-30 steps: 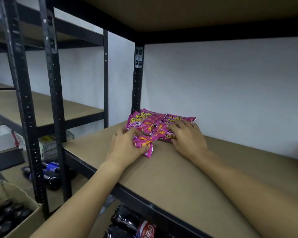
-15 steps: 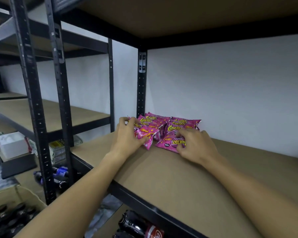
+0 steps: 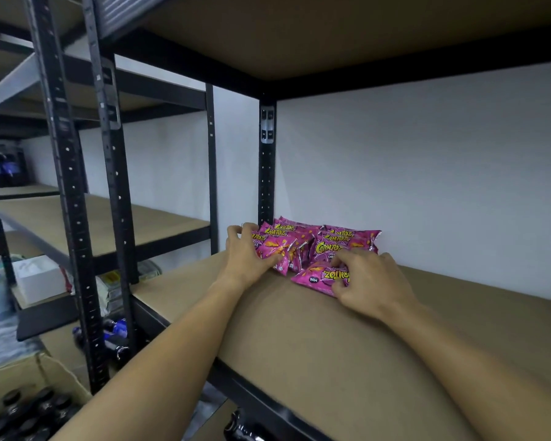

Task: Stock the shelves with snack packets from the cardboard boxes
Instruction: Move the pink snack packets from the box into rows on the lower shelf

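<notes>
Several pink snack packets [image 3: 318, 246] lie bunched in the back left corner of a brown shelf board [image 3: 315, 338], against the white wall. My left hand [image 3: 245, 256] curls round the left side of the pile, thumb on a front packet [image 3: 275, 251]. My right hand [image 3: 368, 281] pinches a flat packet [image 3: 315, 278] that lies upside down in front of the pile. Part of that packet is hidden under my fingers.
A black upright post [image 3: 266, 173] stands right behind the pile. Another shelf board [image 3: 331, 33] hangs close overhead. To the left are neighbouring racks [image 3: 77, 218], a white box [image 3: 37, 278], and an open cardboard box of dark bottles [image 3: 29, 409] on the floor.
The pile has been pushed back toward the corner post. One packet was drawn out to the front under my right hand. The view has risen and moved closer.
</notes>
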